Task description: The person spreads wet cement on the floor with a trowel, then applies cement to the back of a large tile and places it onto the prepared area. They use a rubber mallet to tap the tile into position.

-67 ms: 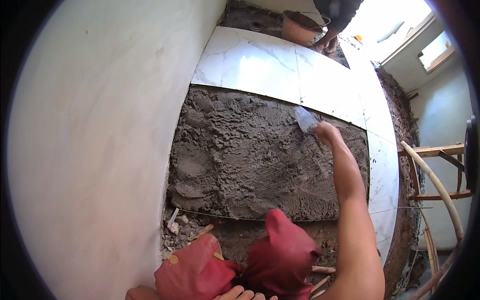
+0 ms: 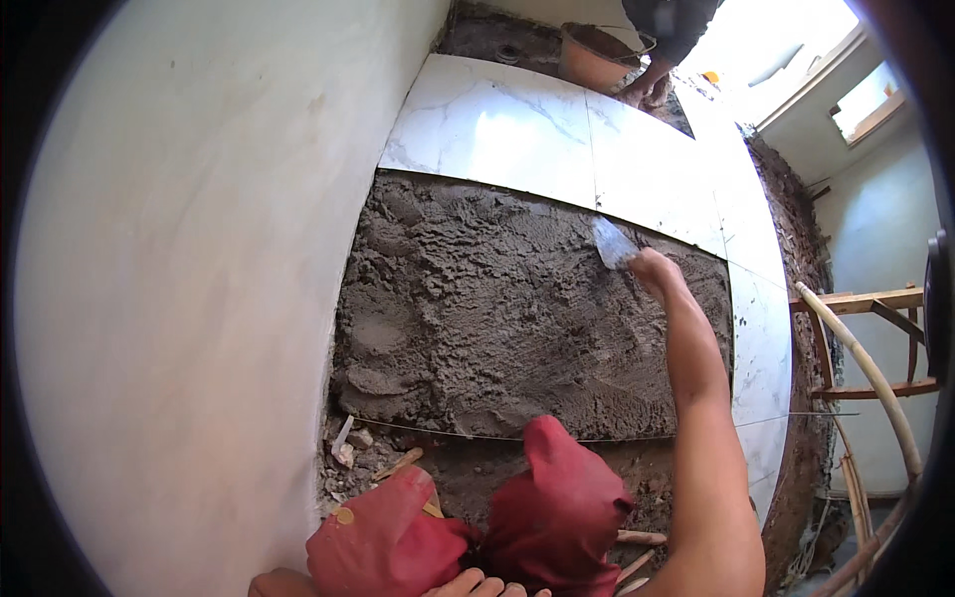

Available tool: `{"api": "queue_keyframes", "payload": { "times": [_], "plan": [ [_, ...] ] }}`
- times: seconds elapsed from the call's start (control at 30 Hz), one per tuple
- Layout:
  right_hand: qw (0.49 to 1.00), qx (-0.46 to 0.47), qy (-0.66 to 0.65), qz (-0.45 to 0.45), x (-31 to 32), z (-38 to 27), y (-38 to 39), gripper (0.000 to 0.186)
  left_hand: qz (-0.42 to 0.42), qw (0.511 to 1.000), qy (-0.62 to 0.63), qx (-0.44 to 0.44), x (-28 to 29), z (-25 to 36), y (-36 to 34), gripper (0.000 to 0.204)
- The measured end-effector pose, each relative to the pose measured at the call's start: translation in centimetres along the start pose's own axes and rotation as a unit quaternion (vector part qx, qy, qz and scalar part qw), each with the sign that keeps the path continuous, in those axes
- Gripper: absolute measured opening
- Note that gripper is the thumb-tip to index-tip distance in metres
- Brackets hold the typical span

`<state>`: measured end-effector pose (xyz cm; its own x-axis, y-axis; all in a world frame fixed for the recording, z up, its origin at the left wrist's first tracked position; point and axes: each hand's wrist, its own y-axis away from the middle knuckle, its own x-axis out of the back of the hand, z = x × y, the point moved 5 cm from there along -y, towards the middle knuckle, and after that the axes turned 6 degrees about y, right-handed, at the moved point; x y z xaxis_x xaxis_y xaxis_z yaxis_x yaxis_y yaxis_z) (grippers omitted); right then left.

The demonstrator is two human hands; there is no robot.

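Note:
My right hand (image 2: 657,267) grips a metal trowel (image 2: 613,241), its blade on wet, rough grey mortar (image 2: 477,308) just below the edge of the laid white marble-look tiles (image 2: 497,129). My left hand (image 2: 476,585) shows only its fingers at the bottom edge, slightly apart and resting by my red-clothed knees (image 2: 557,497), with nothing seen in them. A thin string (image 2: 468,434) runs across the near edge of the mortar.
A plastered wall (image 2: 179,298) bounds the left. A co-worker's hand (image 2: 647,92) and dark-clothed leg are at the top beside an orange bucket (image 2: 587,58). Wooden frames and poles (image 2: 865,368) stand on the right. Rubble and sticks (image 2: 388,468) lie near my knees.
My right hand and the trowel have moved slightly toward me and to the right over the mortar.

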<state>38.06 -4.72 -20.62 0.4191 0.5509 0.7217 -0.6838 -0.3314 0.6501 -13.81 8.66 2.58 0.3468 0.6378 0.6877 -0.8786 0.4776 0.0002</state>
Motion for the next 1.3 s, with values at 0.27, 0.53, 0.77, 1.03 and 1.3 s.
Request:
{"api": "queue_keyframes", "payload": {
  "times": [0.27,0.53,0.77,1.03,1.3],
  "plan": [
    [0.692,-0.094,-0.712,-0.078,-6.7,-1.6,1.1,0.033,-0.042,0.997,0.058,-0.014,1.1,-0.9,0.4,0.049],
    [0.876,0.202,-0.437,0.042,-2.9,-26.2,2.5,0.039,-0.033,0.995,0.043,-0.078,3.2,-0.9,-0.6,0.041],
    [0.886,0.277,-0.359,-0.099,-5.6,-31.4,9.4,0.047,-0.035,0.995,0.084,-0.051,3.0,-0.1,0.7,0.029],
    [0.681,0.273,-0.651,-0.194,-3.4,-29.1,16.4,0.035,-0.046,0.995,0.075,-0.054,2.3,1.0,2.0,0.029],
    [0.786,0.272,-0.555,0.019,-10.4,-24.7,11.5,0.042,-0.039,0.996,0.023,-0.076,2.9,2.2,2.8,0.030]
  ]
}}
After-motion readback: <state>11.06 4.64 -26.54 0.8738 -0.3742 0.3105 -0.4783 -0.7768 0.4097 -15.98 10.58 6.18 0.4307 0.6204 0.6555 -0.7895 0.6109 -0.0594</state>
